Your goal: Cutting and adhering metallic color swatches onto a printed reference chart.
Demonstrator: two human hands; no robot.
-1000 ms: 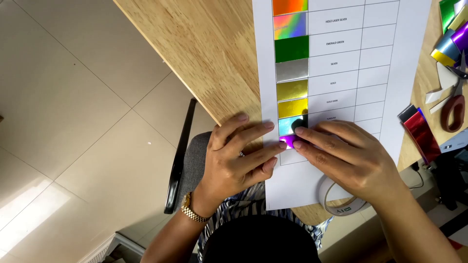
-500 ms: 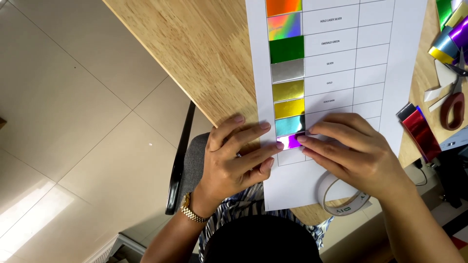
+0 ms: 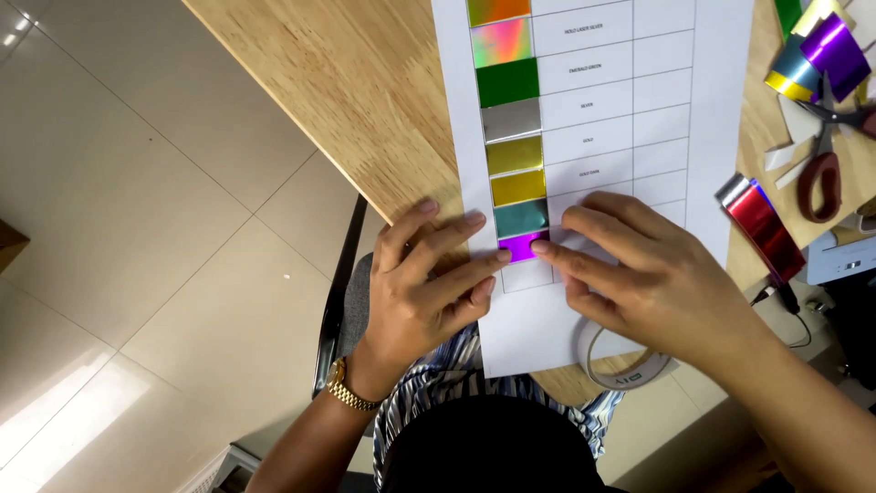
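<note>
Head view looked down on a pale wooden table with visible grain (image 3: 347, 100), where a long white paper sheet printed with a grid of boxes (image 3: 712, 110) lay flat. Down its left column ran a row of glossy foil squares, among them a green one (image 3: 507, 82), a dull silver one (image 3: 511, 120), two gold ones and a teal one (image 3: 521, 218). At the bottom of that row sat a small shiny purple foil square (image 3: 521, 246).

The left hand (image 3: 424, 297), a gold metal watch (image 3: 347, 391) on its wrist, lay spread on the sheet's edge, fingers loosely extended and flat, one fingertip touching the purple square's left side. The right hand (image 3: 652, 278) was likewise flat and open, its index fingertip pressing on the square's right edge. Neither hand gripped anything; both pressed down.

Under the right wrist a round roll of clear tape (image 3: 630, 372) showed at the table edge. To the right lay a red metallic foil roll (image 3: 765, 230), red-handled scissors (image 3: 821, 178) and curled foil scraps of purple, teal and gold (image 3: 812, 55).
</note>
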